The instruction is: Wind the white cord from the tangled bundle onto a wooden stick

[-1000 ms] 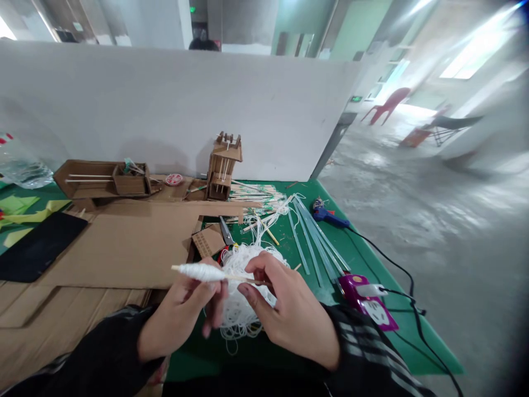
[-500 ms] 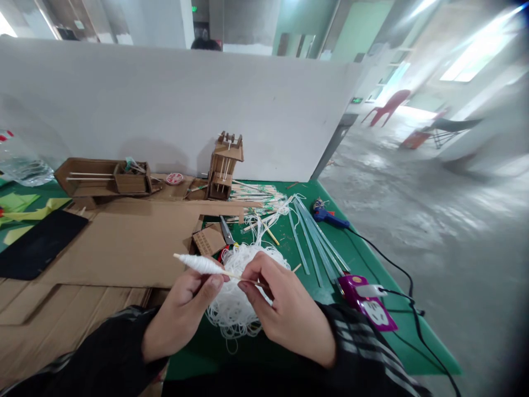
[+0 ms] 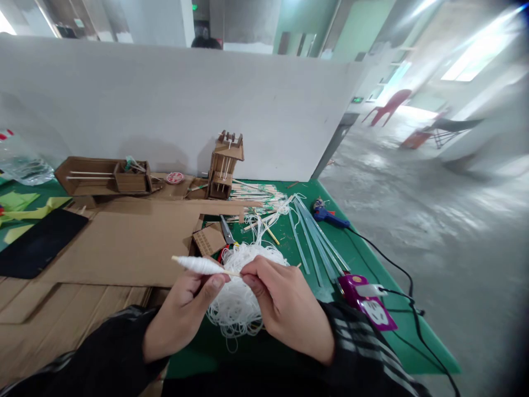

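A thin wooden stick (image 3: 232, 273), its left part wound thickly with white string (image 3: 200, 265), lies across both my hands above the table. My left hand (image 3: 182, 314) is closed around it at the right end of the winding, thumb in front. My right hand (image 3: 289, 309) pinches the bare stretch of the stick between thumb and fingers. Below them spreads a big loose heap of white string (image 3: 233, 317), partly hidden by my hands. Strands run from the heap toward the back of the table.
Behind the heap lie scissors (image 3: 226, 229), a cardboard piece (image 3: 209, 239) and many thin sticks (image 3: 258, 196). Clear glue sticks (image 3: 316, 242), a blue glue gun (image 3: 330, 217) and a purple power box (image 3: 367, 303) sit right. Cardboard structures (image 3: 225, 165) stand by the white partition (image 3: 185, 105).
My right thumb and fingers have closed together on the stick, where they were spread further apart before. My left hand has barely moved.
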Tool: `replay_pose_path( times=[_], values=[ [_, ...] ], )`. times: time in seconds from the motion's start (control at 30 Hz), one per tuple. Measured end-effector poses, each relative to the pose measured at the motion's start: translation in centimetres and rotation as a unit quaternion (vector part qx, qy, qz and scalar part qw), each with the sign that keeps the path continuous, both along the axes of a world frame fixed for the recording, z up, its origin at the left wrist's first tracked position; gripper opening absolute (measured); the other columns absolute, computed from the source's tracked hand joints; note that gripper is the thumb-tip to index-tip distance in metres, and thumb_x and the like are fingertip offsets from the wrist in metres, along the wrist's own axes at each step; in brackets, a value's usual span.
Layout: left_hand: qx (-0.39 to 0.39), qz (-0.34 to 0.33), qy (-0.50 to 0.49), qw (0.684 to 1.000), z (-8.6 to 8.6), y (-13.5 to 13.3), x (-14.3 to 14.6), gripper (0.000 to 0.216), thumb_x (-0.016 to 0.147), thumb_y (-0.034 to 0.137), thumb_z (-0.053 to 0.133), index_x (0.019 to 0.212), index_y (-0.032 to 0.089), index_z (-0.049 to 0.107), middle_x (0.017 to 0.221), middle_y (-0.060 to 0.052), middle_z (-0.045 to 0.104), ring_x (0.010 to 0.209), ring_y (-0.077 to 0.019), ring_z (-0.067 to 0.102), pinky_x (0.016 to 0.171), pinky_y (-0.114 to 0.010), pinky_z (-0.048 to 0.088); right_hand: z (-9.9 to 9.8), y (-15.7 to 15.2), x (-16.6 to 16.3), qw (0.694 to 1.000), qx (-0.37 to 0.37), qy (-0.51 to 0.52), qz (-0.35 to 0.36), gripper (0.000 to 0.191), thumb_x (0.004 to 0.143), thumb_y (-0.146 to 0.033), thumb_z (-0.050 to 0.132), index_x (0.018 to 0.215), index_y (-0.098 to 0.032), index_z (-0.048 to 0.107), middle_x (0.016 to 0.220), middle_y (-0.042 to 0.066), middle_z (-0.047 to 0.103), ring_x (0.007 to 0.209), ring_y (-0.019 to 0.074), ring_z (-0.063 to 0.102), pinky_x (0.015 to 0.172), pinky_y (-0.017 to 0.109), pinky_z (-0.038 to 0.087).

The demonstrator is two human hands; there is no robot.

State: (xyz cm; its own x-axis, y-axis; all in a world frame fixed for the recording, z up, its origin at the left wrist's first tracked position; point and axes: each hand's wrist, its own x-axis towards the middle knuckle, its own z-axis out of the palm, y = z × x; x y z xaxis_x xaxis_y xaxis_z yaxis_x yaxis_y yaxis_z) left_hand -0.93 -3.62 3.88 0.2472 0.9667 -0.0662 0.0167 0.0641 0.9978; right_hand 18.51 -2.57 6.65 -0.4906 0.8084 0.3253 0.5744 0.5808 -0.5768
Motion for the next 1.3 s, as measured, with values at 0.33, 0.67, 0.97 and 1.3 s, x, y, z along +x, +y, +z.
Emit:
replay_pose_path(
  times=[0.33, 0.67, 0.97, 1.3],
  values=[
    [-0.003, 0.009, -0.019, 1.000, -0.2, 0.0, 0.1, 0.030, 0.091, 0.047, 0.056, 0.088, 0.017, 0.059, 0.074, 0.000, 0.056, 0.060, -0.0103, 0.045, 0.048, -0.021, 0.030, -0.3, -0.1, -0.2, 1.000, -0.012, 0.020, -0.006, 0.010, 0.094, -0.017, 0.042, 0.091, -0.020, 0.050, 0.083, 0.002, 0.060, 0.065, 0.0136, 0.052, 0.057, 0.026, 0.035],
    [-0.022, 0.007, -0.061, 0.998, -0.6, -0.1, 0.1, 0.029, 0.090, 0.045, 0.058, 0.088, 0.016, 0.063, 0.058, 0.005, 0.045, 0.053, -0.0092, 0.039, 0.049, -0.021, 0.031, 0.0, -0.1, -0.2, 0.999, -0.028, 0.023, -0.008, 0.008, 0.094, -0.017, 0.044, 0.091, -0.020, 0.050, 0.084, 0.001, 0.060, 0.067, 0.0137, 0.053, 0.059, 0.026, 0.036],
    [-0.013, 0.011, -0.044, 0.999, -1.0, -0.1, -0.1, 0.036, 0.088, 0.050, 0.058, 0.082, 0.015, 0.068, 0.053, 0.007, 0.031, 0.048, -0.0088, 0.024, 0.046, -0.023, 0.022, 0.0, 0.0, -0.4, 0.999, -0.030, 0.039, 0.012, 0.005, 0.091, -0.017, 0.049, 0.093, -0.019, 0.053, 0.090, 0.004, 0.061, 0.068, 0.0141, 0.055, 0.059, 0.025, 0.039],
    [-0.008, -0.038, -0.076, 0.996, -1.4, -0.1, 0.0, 0.043, 0.093, 0.052, 0.049, 0.076, 0.015, 0.062, 0.055, 0.007, 0.028, 0.049, -0.0089, 0.023, 0.047, -0.025, 0.018, 0.2, -0.2, -0.6, 0.997, -0.056, 0.058, 0.003, 0.011, 0.091, -0.017, 0.051, 0.102, -0.019, 0.051, 0.070, -0.002, 0.060, 0.059, 0.0129, 0.055, 0.057, 0.024, 0.038]
  ],
)
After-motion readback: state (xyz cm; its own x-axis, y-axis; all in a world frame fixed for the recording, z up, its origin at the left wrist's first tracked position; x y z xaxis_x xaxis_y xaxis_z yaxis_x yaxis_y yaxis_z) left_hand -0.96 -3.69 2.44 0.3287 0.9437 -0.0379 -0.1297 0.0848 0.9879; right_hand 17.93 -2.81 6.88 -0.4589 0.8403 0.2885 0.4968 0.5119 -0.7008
